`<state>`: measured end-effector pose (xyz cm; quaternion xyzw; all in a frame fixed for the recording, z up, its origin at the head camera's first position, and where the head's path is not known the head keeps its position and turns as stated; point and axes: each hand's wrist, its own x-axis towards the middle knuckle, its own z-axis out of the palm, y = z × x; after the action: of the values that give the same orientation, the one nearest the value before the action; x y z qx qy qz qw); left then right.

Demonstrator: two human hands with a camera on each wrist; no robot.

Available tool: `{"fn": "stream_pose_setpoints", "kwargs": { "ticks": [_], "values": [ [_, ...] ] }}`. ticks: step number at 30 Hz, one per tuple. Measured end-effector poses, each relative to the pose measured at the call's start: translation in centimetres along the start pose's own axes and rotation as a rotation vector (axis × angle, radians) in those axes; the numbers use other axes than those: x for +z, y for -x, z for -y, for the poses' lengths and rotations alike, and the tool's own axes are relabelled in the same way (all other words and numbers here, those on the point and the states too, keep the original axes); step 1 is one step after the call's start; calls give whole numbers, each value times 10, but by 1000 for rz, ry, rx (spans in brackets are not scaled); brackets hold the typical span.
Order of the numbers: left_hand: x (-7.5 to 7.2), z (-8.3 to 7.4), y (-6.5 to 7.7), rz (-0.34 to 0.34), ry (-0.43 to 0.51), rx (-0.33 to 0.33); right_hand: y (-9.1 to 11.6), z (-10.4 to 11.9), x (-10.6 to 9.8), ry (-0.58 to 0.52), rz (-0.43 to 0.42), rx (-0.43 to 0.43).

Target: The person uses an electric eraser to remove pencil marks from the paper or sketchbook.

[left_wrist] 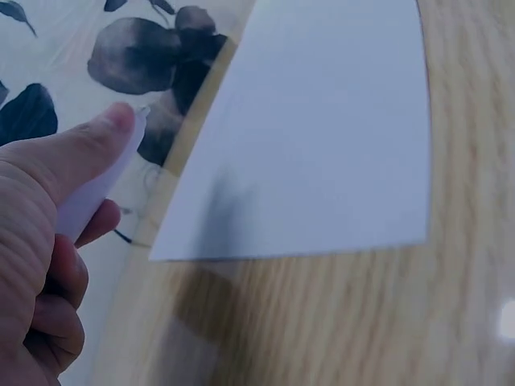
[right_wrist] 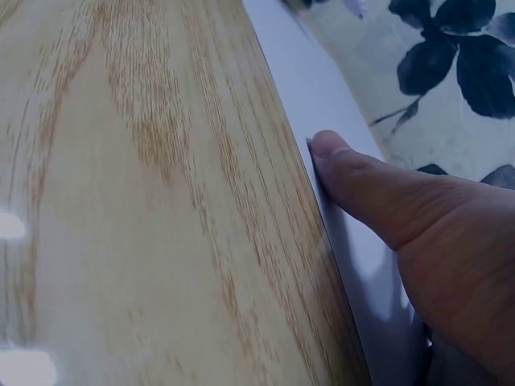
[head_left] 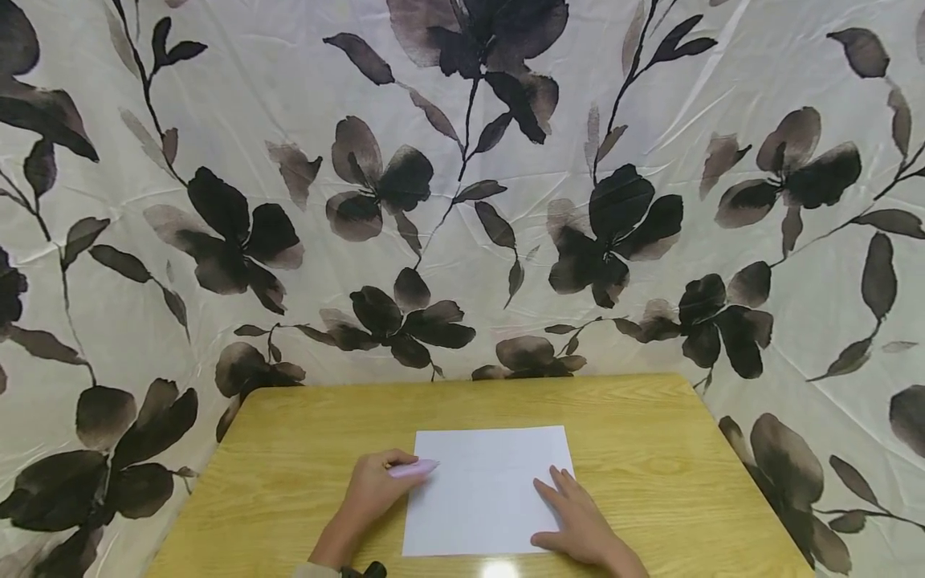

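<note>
A plain white sheet of paper point(head_left: 484, 506) lies flat on the wooden table. My left hand point(head_left: 379, 486) is at the sheet's left edge and grips a pale lilac, pen-shaped tool point(head_left: 413, 468) with a narrow tip, which points right over the paper. In the left wrist view the thumb lies along the tool point(left_wrist: 84, 205) and the other fingers curl beneath it; its exact kind cannot be told. With fingers spread, my right hand point(head_left: 578, 514) rests on the sheet's lower right part. Its thumb point(right_wrist: 354, 173) lies by the paper's near edge in the right wrist view.
The yellowish wooden table point(head_left: 303, 433) extends around the sheet on every side. Behind it and at both sides hangs a white cloth point(head_left: 506, 281) printed with dark flowers. A dark band point(head_left: 372, 571) shows at the left wrist.
</note>
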<state>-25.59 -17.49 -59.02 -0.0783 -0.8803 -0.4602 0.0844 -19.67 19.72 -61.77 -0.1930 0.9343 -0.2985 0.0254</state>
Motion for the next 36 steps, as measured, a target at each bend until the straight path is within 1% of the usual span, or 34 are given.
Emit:
{"fn": "stream_pose_setpoints", "kwargs": {
  "ticks": [2,5,9,12,15,17,20,22,26,28,33,36],
  "values": [
    [2,-2,-5,0,15,23,-1,0,0,0,2,-3],
    [7,-4,-11,25,57,53,0,0,0,8,0,-4],
    [16,-3,-19,78,77,44,2,-1,1,12,-7,-6],
    [18,-3,-26,74,65,34,1,-2,3,16,-11,-15],
    [17,-4,-32,54,53,45,-3,-2,3,24,-17,-24],
    [18,-4,-35,67,52,29,-4,-2,2,27,-11,-28],
    [20,-2,-37,109,62,15,-4,-2,1,20,7,-17],
    [22,0,-38,126,68,-1,-2,-2,1,19,10,-15],
    [25,4,-39,116,54,-5,-1,-1,1,14,-9,-18],
    [26,5,-40,120,42,-3,-1,-2,2,10,-8,-20],
    [28,7,-41,171,-10,-15,1,-2,1,10,11,-17],
    [29,6,-43,175,-35,-12,0,-3,0,18,1,-17]
  ]
}}
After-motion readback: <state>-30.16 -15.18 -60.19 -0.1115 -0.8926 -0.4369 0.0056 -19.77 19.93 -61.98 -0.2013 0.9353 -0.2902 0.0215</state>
